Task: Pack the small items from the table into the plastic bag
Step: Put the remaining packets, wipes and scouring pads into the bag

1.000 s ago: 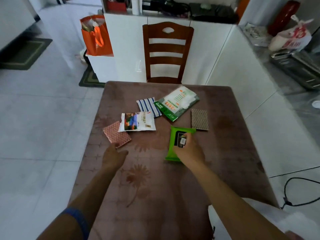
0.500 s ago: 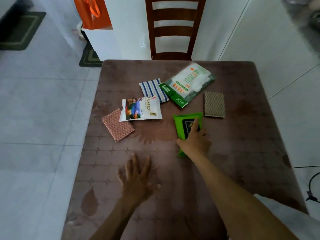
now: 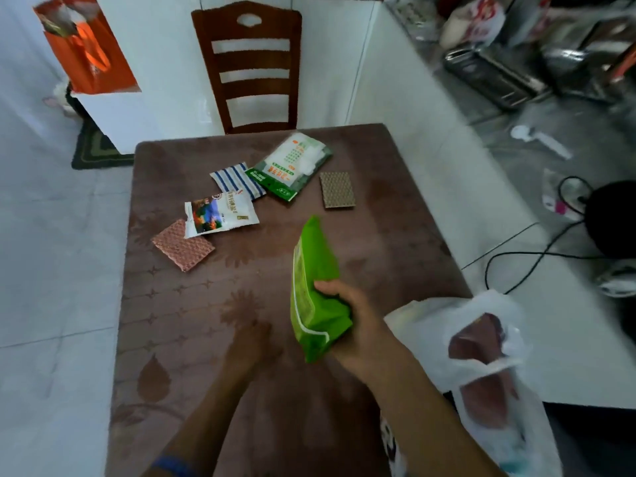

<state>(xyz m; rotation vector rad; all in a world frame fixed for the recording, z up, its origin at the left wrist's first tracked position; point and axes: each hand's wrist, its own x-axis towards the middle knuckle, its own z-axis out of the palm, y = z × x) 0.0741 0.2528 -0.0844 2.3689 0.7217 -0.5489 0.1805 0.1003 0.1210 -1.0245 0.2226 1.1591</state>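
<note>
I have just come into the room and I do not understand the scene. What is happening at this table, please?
A person is packing small items into a white plastic bag, which hangs at the table's right edge. The right hand grips a green packet, lifted off the brown table. The left hand is blurred, low over the table, holding nothing visible. Five items lie on the table: two textured pads, a striped pouch, a white sachet and a green-and-white packet.

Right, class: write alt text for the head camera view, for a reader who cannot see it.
A person's right hand lifts a green packet above a brown table, beside a white plastic bag. The blurred left hand is low over the table; five small items lie beyond.
</note>
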